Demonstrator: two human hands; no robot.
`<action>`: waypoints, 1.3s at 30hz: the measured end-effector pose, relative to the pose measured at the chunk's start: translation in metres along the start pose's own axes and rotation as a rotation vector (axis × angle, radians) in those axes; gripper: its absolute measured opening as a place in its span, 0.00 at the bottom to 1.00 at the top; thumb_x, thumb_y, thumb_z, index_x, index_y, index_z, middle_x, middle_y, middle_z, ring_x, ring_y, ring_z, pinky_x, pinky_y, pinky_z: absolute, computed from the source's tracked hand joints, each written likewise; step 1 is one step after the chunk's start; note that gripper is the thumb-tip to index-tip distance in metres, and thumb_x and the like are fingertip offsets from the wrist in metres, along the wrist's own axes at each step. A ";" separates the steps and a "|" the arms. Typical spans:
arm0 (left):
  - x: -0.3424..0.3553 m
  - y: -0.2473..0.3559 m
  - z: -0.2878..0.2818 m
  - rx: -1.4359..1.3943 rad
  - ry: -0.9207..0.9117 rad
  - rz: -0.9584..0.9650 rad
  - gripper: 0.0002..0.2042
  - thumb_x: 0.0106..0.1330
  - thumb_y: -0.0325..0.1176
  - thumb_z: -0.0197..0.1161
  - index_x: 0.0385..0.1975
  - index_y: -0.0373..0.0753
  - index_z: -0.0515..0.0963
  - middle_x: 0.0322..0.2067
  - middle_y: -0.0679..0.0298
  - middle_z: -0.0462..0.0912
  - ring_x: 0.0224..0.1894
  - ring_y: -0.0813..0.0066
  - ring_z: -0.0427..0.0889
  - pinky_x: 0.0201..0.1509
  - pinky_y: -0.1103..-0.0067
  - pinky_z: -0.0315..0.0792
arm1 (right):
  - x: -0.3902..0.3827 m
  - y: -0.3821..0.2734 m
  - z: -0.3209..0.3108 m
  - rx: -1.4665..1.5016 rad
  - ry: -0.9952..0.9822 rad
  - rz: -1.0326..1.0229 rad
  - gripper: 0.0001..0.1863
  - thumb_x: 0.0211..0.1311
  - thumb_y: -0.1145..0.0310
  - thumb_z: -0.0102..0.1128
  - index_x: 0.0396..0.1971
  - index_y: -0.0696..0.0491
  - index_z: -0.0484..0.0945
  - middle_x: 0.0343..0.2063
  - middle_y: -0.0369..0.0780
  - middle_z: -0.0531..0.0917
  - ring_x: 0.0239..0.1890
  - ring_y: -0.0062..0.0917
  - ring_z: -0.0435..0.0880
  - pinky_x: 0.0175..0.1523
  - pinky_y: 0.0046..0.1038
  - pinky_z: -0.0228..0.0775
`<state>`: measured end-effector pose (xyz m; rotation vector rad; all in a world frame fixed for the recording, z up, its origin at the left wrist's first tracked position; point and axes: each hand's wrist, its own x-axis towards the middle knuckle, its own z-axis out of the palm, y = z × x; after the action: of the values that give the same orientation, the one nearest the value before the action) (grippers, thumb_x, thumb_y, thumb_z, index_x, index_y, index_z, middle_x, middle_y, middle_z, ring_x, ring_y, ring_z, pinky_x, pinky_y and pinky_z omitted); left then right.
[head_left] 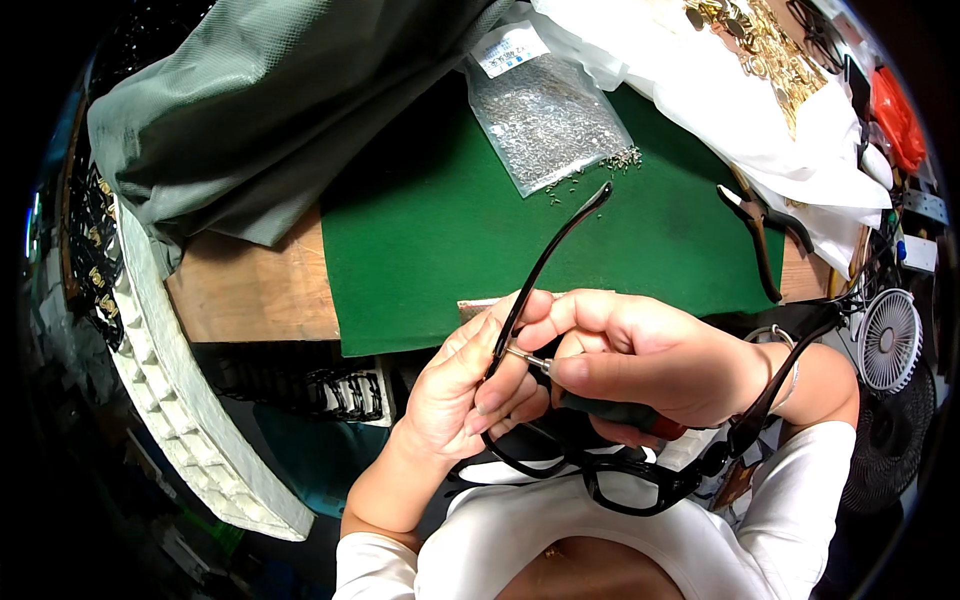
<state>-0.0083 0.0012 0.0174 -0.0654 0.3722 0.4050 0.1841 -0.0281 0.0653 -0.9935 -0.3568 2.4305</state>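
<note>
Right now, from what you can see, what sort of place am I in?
Probably a small eyewear workshop: your hands hold black glasses and a slim-shafted tool, a clear bag of tiny metal pieces lies ahead, and pliers lie to the right.

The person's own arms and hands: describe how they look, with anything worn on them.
Both the left hand and the right hand are ungloved, with bare forearms. The left sleeve and right sleeve are plain white and end around the elbows. A thin, pale metallic-looking bangle circles the right wrist; none shows on the left wrist.
</note>
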 end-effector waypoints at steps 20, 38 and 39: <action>-0.001 0.002 0.023 0.405 -0.118 0.342 0.23 0.64 0.39 0.45 0.56 0.34 0.59 0.15 0.66 0.68 0.21 0.75 0.66 0.49 0.67 0.67 | 0.016 -0.001 -0.048 -1.787 0.885 -0.722 0.19 0.44 0.74 0.59 0.41 0.50 0.73 0.27 0.40 0.71 0.22 0.29 0.76 0.23 0.26 0.69; 0.008 0.007 -0.003 -0.171 -0.075 0.112 0.19 0.66 0.35 0.42 0.54 0.32 0.61 0.13 0.70 0.65 0.20 0.81 0.62 0.42 0.80 0.66 | 0.022 0.001 -0.041 -2.186 0.852 -0.569 0.24 0.38 0.74 0.56 0.44 0.53 0.71 0.28 0.39 0.69 0.22 0.25 0.72 0.25 0.23 0.68; 0.008 0.008 -0.008 -0.159 -0.088 0.125 0.18 0.66 0.34 0.42 0.53 0.32 0.61 0.13 0.70 0.65 0.20 0.81 0.62 0.42 0.79 0.66 | 0.022 -0.002 -0.040 -2.042 0.807 -0.590 0.23 0.41 0.75 0.55 0.43 0.54 0.71 0.28 0.39 0.70 0.23 0.26 0.73 0.25 0.24 0.68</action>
<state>-0.0076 0.0104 0.0077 -0.1791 0.2576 0.5587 0.2000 -0.0131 0.0252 -1.8407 -2.3862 0.2822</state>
